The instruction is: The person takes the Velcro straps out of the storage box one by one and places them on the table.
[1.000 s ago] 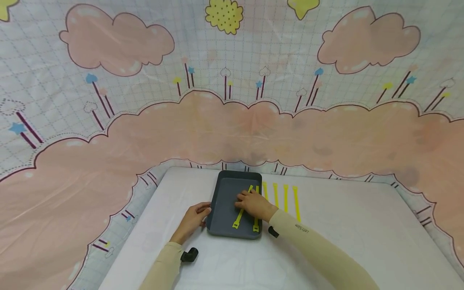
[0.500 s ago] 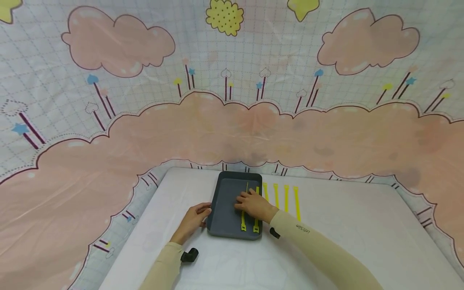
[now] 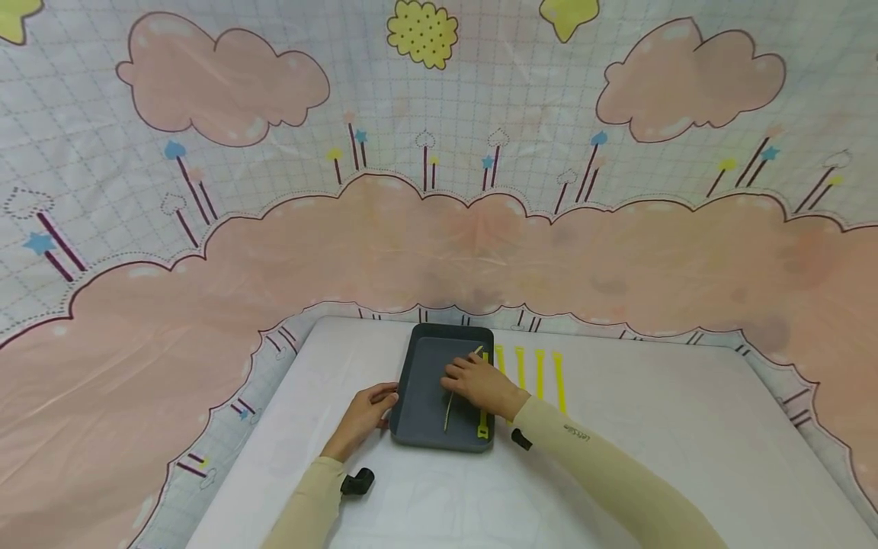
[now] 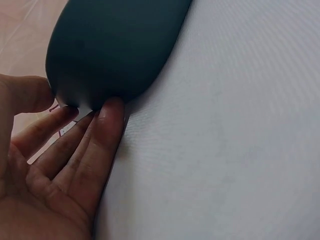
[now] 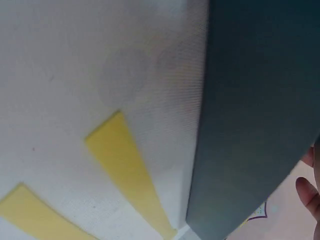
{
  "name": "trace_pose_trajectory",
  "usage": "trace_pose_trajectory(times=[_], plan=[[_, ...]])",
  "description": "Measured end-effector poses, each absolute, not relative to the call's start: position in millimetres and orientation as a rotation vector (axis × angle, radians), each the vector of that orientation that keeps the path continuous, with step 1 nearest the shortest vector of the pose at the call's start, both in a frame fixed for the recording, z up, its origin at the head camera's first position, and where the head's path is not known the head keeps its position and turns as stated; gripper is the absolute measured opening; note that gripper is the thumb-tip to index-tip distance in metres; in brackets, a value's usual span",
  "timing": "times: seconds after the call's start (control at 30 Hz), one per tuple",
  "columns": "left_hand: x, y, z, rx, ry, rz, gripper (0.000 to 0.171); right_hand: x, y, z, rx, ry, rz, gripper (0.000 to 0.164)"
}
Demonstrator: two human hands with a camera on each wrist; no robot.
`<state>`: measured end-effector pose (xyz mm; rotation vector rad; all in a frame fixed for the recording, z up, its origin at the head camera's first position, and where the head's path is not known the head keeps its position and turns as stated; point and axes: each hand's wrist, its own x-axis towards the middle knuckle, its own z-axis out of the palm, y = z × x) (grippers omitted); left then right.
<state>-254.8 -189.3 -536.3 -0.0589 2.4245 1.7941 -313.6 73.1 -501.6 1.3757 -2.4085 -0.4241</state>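
A dark grey rectangular tray (image 3: pixel 421 412) lies on the white table. My left hand (image 3: pixel 366 415) is at its left side; in the left wrist view the extended fingers (image 4: pixel 107 122) touch the tray's outer wall and the thumb is at the rim. Over the tray, my right hand (image 3: pixel 483 385) pinches a thin yellow strap (image 3: pixel 448 412), seen nearly edge-on, its middle hidden under the fingers. A second yellow strap (image 3: pixel 483 428) with a slotted head lies along the tray's right side, partly covered by the hand. Only some right fingers (image 5: pixel 307 195) show at the right wrist view's edge.
Several more yellow straps (image 3: pixel 540 374) lie in a row on the table right of the tray; one strap (image 5: pixel 125 165) shows close beside the tray wall (image 5: pixel 250 100). A patterned pink and white cloth (image 3: pixel 439 252) hangs behind the table (image 3: pixel 652 427).
The strap in my right hand has swung from slanted to nearly straight, then slanted again, and turned from its flat face to its edge. My left hand and the tray have hardly moved.
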Motion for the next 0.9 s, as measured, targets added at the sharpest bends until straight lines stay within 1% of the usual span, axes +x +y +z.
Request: trace_pose_trajectory(times=[0.17,0.3,0.4,0.6,0.9], plan=[[-255.1,-190.6,-538.1,-0.057,2.425,1.788,0.039,-309.6,74.4,-498.4,1.341,-2.354,-0.340,0.015],[-255.8,-191.2,-539.5,-0.050,2.425,1.798,0.040,-306.5,73.7,-494.8,1.326,-2.331,-0.247,0.016],[-256.6,-190.9,-540.3,-0.054,2.426,1.804,0.039,-304.2,73.2,-491.3,1.310,-2.321,-0.204,0.021],[-258.2,-191.1,-541.6,-0.056,2.430,1.798,0.039,-298.5,73.9,-484.5,1.270,-2.340,-0.064,0.037],[-260.1,-192.5,-543.1,-0.047,2.421,1.794,0.037,-289.5,79.1,-477.8,1.185,-2.347,0.065,0.043]])
